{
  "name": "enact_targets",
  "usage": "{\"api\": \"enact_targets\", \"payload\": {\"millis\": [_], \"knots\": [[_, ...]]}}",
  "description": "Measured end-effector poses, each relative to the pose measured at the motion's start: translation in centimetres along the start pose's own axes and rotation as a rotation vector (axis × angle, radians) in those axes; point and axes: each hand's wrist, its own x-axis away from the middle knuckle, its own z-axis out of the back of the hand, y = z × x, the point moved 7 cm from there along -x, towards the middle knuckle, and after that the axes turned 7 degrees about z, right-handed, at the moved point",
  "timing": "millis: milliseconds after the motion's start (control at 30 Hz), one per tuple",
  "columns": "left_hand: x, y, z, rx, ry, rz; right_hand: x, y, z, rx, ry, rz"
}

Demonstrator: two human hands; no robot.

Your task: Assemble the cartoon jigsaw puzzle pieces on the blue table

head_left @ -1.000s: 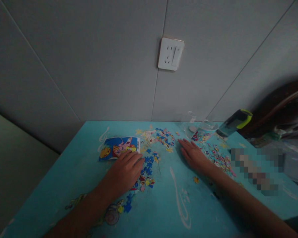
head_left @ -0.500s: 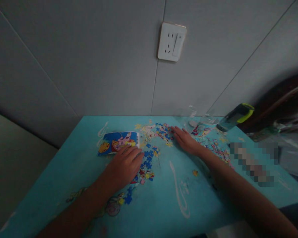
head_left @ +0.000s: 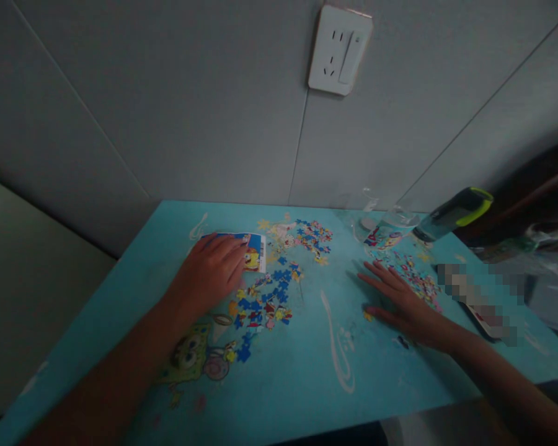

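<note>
Small loose jigsaw pieces (head_left: 265, 300) lie scattered over a turquoise table (head_left: 307, 384) printed with cartoon figures. My left hand (head_left: 209, 275) lies flat and open on a blue picture card (head_left: 253, 251), covering most of it. My right hand (head_left: 397, 297) rests flat on the table with fingers spread, beside another heap of pieces (head_left: 413, 279) and next to one yellow piece (head_left: 367, 316). More pieces (head_left: 307, 234) sit near the table's far edge.
A clear plastic bag (head_left: 384, 226) holding pieces lies at the back right. A dark bottle with a green cap (head_left: 456, 210) lies on its side beyond it. A grey wall with a white socket (head_left: 339, 49) stands right behind the table.
My left hand slid forward and left onto the picture card. My right hand pulled back from the far pieces toward the right heap. The view tilted down.
</note>
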Motion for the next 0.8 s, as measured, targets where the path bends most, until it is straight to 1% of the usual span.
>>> {"api": "enact_targets", "payload": {"millis": [67, 167, 333, 433, 500, 567, 667, 733, 800], "knots": [[0.0, -0.5, 0.1, -0.003, 0.013, 0.011, -0.7, 0.3, -0.4, 0.011, 0.026, -0.005], [0.0, -0.6, 0.2, -0.01, 0.017, 0.019, -1.3, 0.1, -0.4, 0.03, 0.031, 0.013], [0.1, -0.2, 0.1, -0.044, -0.04, 0.012, 0.2, 0.1, -0.5, 0.005, 0.001, 0.023], [0.2, 0.5, 0.0, -0.059, -0.078, 0.004, 1.1, 0.8, -0.9, -0.006, -0.001, -0.002], [0.2, 1.3, -0.1, -0.06, -0.096, 0.002, 1.0, 1.3, -1.1, -0.008, 0.023, -0.013], [0.2, 2.0, -0.3, -0.054, -0.109, 0.004, 0.4, 1.6, -1.2, -0.002, 0.053, -0.014], [0.3, 2.7, -1.0, -0.045, -0.165, 0.005, -1.5, 1.8, -1.1, 0.014, 0.096, -0.02], [0.6, 2.6, -1.7, -0.045, -0.218, 0.016, -3.3, 1.8, -1.1, 0.014, 0.117, -0.041], [0.8, 1.9, -2.4, -0.049, -0.256, 0.042, -5.4, 1.7, -1.0, 0.008, 0.166, -0.064]]}}
